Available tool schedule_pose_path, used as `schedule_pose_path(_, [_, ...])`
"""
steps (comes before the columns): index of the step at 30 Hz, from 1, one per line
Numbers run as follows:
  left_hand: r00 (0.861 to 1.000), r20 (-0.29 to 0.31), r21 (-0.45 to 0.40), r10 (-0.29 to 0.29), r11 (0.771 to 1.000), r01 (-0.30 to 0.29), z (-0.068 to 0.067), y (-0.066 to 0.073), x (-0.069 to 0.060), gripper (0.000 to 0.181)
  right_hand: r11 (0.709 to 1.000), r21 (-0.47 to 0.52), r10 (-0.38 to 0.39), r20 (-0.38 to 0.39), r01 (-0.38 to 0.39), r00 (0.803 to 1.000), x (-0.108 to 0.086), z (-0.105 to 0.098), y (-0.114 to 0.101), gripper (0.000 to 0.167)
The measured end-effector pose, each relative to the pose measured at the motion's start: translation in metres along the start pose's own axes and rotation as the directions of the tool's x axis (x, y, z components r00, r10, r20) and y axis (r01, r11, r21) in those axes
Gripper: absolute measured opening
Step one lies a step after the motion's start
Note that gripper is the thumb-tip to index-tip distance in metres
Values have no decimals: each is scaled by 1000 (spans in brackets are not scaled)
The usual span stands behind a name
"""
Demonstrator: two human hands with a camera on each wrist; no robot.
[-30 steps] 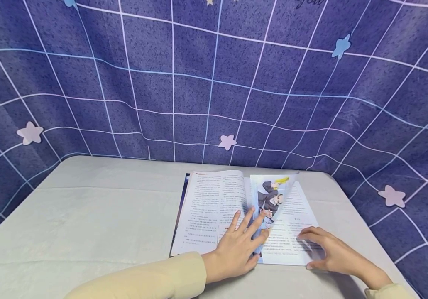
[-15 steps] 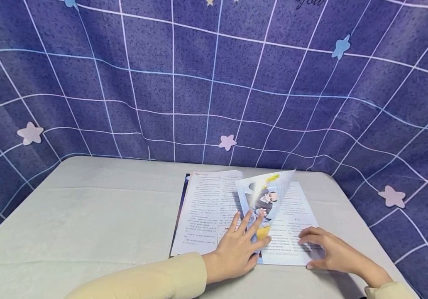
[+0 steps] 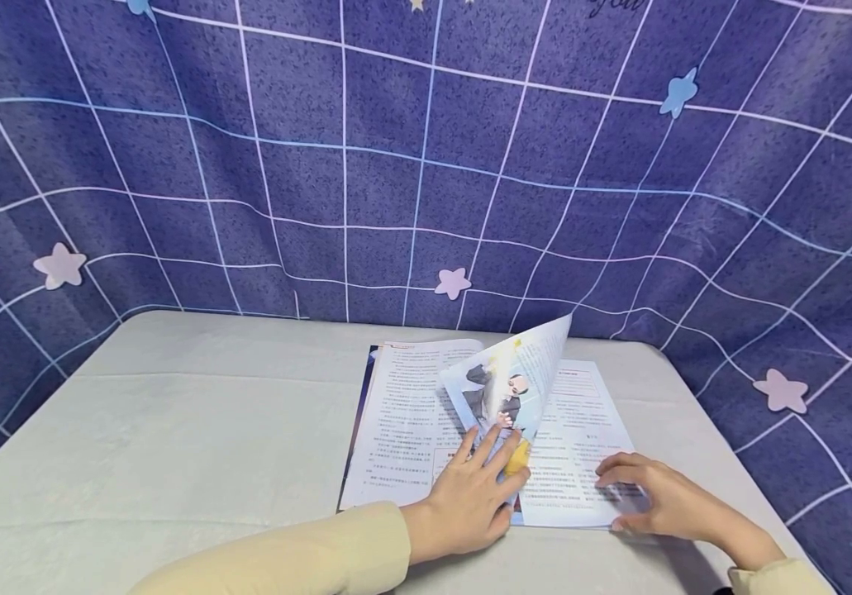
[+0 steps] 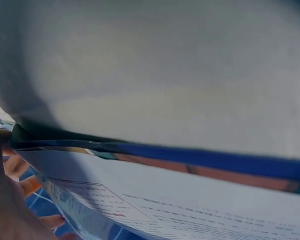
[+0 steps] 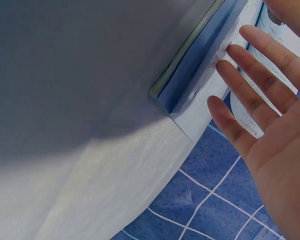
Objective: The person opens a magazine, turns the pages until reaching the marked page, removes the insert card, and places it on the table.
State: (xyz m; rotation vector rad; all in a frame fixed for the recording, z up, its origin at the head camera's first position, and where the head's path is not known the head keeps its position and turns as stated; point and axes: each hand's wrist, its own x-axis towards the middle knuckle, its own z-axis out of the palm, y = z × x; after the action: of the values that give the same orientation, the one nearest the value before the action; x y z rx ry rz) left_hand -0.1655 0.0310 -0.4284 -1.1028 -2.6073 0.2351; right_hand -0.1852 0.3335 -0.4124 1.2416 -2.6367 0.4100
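1. Change since the earlier frames: the loose paper leaf with a colour illustration of a bald figure in black (image 3: 500, 380) has swung farther left, and its far right corner has risen higher. Both hands hold almost the same positions.
2. Leaf: it stands tilted and curled above the open magazine with white, text-printed pages and a dark blue cover edge (image 3: 406, 430). Its far left corner overhangs the left page; its far right corner shows against the curtain.
3. Magazine: it lies open on the tabletop covered in pale grey-white cloth (image 3: 210, 438), right of centre. The right page, in white paper with dark print (image 3: 592, 421), is exposed.
4. Left hand (image 3: 466, 500): it rests palm down over the near middle of the magazine, fingers apart. The fingers overlap the near part of the leaf; whether they press it cannot be told.
5. Right hand (image 3: 667, 500): it is at the near right edge of the magazine. The fingers are apart and loosely bent over the right page, clamped on nothing.
6. Sleeves: a pale cream fabric sleeve (image 3: 307, 549) covers the left forearm; a matching cuff (image 3: 778, 578) shows at the right wrist.
7. Background: a blue-violet fabric curtain with white and light blue grid lines and stars (image 3: 388, 165) hangs beyond the far edge.
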Motion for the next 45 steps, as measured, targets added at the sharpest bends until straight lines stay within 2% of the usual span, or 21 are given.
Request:
schedule_pose_path(5, [1000,-18,-25,18,1000,-19,2,-1,0,46,1000,13,-8,6,8,1000,1,-2,0,42])
schedule_pose_path(12, [1000,-6,-41,16,999,-17,1,-1,-1,44,994,81,-70,-25,72,997,2,-3,2,40])
schedule_pose_path(20, [999,-35,-17,13,1000,-13,1,-2,-2,44,989,142,-50,-2,50,999,2,-6,3,35])
schedule_pose_path(30, [999,-34,-11,14,1000,-14,3,-3,-2,49,980,176,-85,-45,92,995,6,-10,2,32])
schedule_pose_path(39, [996,-85,3,14,1000,-14,4,-4,-2,50,966,207,-141,-80,155,987,10,-9,5,33])
schedule_pose_path(45, [994,-112,27,4,1000,-1,4,-4,-1,50,960,229,-142,-90,159,986,10,-8,6,35])
